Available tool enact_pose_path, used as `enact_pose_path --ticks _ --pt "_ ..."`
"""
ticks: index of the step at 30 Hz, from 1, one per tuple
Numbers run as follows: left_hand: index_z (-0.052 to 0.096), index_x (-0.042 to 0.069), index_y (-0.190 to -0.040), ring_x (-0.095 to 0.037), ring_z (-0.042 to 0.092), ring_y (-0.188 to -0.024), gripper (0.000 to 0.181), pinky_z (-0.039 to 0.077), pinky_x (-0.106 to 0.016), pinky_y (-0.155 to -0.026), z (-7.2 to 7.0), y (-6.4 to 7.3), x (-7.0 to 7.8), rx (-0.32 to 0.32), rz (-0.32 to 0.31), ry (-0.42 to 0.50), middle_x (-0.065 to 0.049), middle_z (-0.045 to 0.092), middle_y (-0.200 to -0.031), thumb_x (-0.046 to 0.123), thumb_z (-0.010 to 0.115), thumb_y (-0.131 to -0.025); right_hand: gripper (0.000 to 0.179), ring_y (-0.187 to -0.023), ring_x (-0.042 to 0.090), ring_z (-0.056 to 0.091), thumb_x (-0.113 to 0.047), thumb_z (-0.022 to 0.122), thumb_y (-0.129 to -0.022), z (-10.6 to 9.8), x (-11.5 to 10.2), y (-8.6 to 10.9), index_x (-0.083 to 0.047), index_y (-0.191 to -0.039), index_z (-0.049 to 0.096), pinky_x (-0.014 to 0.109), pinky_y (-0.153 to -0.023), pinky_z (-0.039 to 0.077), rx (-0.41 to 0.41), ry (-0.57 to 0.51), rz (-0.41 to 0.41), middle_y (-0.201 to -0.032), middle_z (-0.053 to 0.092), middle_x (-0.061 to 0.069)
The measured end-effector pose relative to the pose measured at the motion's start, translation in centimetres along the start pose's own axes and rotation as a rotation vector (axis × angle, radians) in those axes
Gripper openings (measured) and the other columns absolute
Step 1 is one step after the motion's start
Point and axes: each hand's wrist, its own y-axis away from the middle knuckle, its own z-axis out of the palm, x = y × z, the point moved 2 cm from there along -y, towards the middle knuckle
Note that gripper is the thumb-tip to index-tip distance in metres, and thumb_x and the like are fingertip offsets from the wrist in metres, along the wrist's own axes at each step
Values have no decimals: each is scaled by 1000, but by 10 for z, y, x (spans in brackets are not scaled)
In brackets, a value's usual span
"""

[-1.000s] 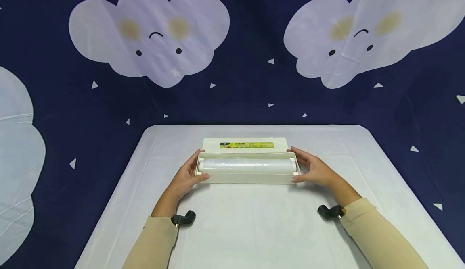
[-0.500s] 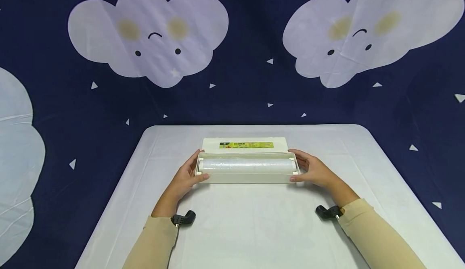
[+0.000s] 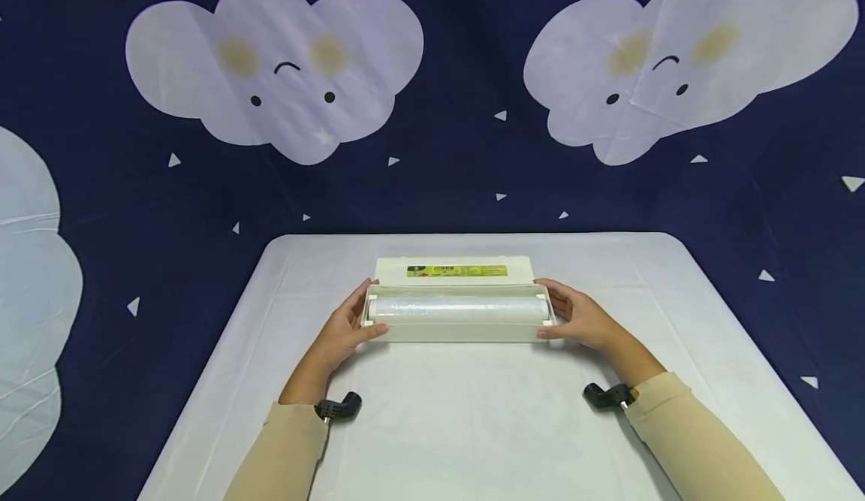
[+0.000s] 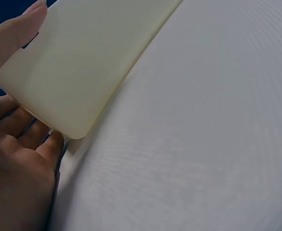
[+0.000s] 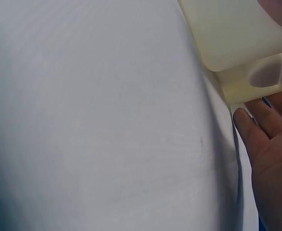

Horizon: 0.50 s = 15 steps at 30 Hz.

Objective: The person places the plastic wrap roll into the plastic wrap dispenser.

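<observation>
Little moved: left hand and right hand (thumbs frontmost) grip the box.

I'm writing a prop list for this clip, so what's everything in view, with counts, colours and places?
Dispenser box: one, white, open, between the hands
Plastic wrap roll: one, whitish and shiny, inside the box
Lid: one, white, behind the box
Label: one, yellow-green with a dark end, on the lid
Tablecloth: one, white, beneath the box
Backdrop: one, navy, with pale clouds and small triangles, beyond the table
Left hand: one, bare, gripping the box's left end
Right hand: one, bare, gripping its right end
Sleeves: two, beige, on the forearms
Wrist cameras: two, black, at the cuffs
</observation>
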Motion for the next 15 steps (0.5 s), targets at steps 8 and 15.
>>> enact_pose_path --ticks 8,15 --pt "23 5 -167 -27 24 -156 91 27 -22 -119 -10 -2 0 0 -19 -2 -10 31 -169 8 80 -96 104 -149 39 36 -6 98 -73 1 3 -1 -2 -160 40 20 -113 36 -8 -29 -19 -162 41 20" --pt "32 2 -164 -30 50 -141 67 44 -28 -112 -29 -17 2 108 -29 -122 -12 50 -157 26 63 -109 103 -149 41 34 -1 96 -73 0 1 1 1 -159 39 23 -115 36 -26 -81 -51 -160 41 23"
